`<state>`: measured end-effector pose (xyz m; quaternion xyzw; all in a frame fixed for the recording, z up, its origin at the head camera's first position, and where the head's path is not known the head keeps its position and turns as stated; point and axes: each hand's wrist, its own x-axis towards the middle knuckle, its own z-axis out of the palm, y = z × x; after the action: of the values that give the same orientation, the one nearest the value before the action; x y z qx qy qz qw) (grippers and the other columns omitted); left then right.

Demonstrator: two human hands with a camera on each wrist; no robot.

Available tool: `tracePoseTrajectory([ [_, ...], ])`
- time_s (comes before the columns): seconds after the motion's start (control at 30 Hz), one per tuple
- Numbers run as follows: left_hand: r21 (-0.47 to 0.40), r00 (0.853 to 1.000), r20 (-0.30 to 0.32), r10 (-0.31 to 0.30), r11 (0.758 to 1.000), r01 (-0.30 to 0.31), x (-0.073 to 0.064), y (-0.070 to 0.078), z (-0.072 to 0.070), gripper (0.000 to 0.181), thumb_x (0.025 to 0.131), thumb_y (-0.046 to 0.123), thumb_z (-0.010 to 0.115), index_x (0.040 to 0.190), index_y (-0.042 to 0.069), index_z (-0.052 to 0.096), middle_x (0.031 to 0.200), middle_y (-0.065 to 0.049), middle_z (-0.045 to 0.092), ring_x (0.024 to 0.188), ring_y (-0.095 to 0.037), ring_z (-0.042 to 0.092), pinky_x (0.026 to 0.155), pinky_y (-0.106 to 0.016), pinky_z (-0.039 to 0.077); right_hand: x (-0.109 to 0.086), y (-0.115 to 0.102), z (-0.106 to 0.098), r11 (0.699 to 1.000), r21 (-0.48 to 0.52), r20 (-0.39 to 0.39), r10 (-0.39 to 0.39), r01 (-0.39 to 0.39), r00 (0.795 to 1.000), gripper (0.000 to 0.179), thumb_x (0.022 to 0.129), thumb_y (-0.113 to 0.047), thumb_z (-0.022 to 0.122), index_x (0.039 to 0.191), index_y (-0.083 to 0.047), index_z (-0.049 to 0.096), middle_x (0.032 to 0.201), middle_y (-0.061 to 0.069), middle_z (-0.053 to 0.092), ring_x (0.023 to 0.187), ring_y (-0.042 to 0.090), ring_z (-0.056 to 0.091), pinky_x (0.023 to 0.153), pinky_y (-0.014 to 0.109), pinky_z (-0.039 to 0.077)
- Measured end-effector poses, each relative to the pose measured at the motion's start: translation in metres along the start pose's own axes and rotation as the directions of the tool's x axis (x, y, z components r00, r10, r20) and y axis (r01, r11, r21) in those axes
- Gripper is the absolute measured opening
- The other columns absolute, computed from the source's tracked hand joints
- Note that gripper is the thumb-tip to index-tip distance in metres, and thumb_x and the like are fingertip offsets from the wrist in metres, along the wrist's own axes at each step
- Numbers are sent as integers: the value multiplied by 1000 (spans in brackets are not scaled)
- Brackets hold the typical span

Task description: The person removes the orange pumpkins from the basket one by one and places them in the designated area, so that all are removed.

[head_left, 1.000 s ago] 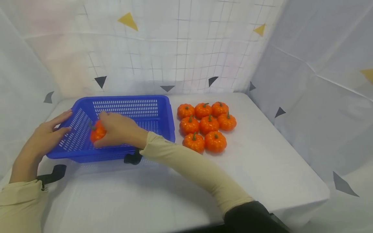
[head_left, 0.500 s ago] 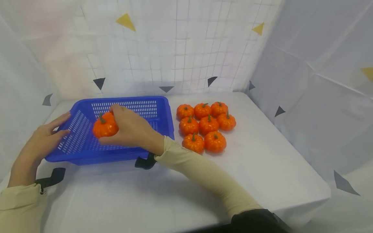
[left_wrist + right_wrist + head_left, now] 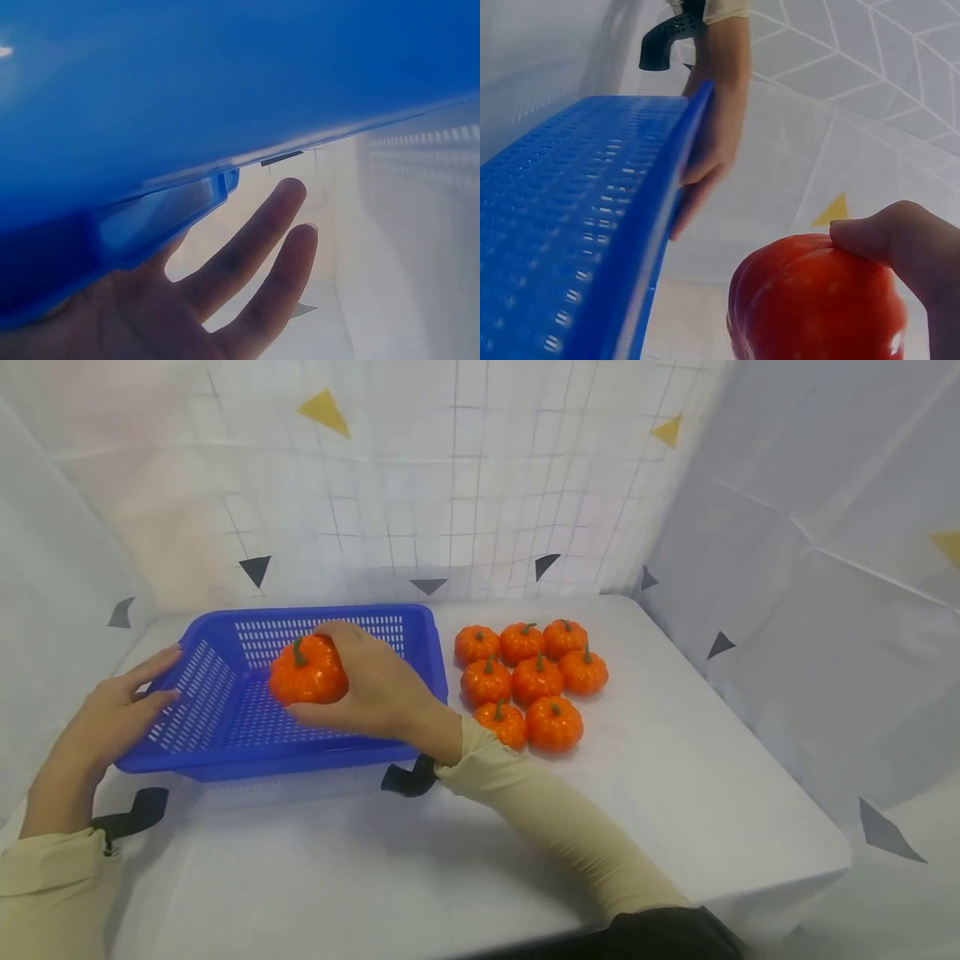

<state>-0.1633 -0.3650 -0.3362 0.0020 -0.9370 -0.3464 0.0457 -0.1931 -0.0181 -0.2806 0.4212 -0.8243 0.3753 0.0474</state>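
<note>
My left hand [image 3: 112, 714] holds the left rim of a blue perforated plastic basket [image 3: 281, 760], thumb and index finger at the edge. In the left wrist view two of its fingers [image 3: 255, 255] stretch out beneath the rim [image 3: 247, 90], apart from it. A small orange pumpkin [image 3: 307, 672] with a green stem is gripped by my right hand [image 3: 375, 685] over the basket's middle. My right thumb [image 3: 877, 232] presses the pumpkin [image 3: 817, 300] in the right wrist view; the other fingers are hidden there.
Several similar pumpkins [image 3: 537, 681] stand grouped on the white table [image 3: 675, 760], right of the basket. White cloth walls [image 3: 525, 485] with yellow and dark triangles rise behind and beside the table. My right forearm [image 3: 555, 827] crosses the table's front.
My right hand has moved right with the pumpkin, from low at the basket's left side to higher over its middle. The left hand keeps its place on the rim.
</note>
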Motion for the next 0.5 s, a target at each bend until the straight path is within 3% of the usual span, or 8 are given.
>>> tracePoseTrajectory([
  [0.27, 3, 1000, 2, 1, 1000, -1, 0, 0, 0, 61, 112, 18, 37, 166, 9, 11, 167, -30, 3, 142, -68, 11, 106, -84, 14, -10, 5, -16, 998, 62, -44, 18, -15, 999, 72, 84, -35, 86, 139, -8, 48, 123, 5, 61, 103, 14, 60, 77, 17, 56],
  [0.5, 24, 1000, -7, 1, 1000, -1, 0, 0, 0, 61, 112, 18, 37, 166, 9, 11, 167, -29, 3, 142, -69, 11, 107, -83, 13, -20, 9, -30, 999, 51, -94, 24, -20, 995, 69, 84, -34, 87, 137, -10, 51, 121, 2, 62, 103, 14, 61, 78, 19, 57],
])
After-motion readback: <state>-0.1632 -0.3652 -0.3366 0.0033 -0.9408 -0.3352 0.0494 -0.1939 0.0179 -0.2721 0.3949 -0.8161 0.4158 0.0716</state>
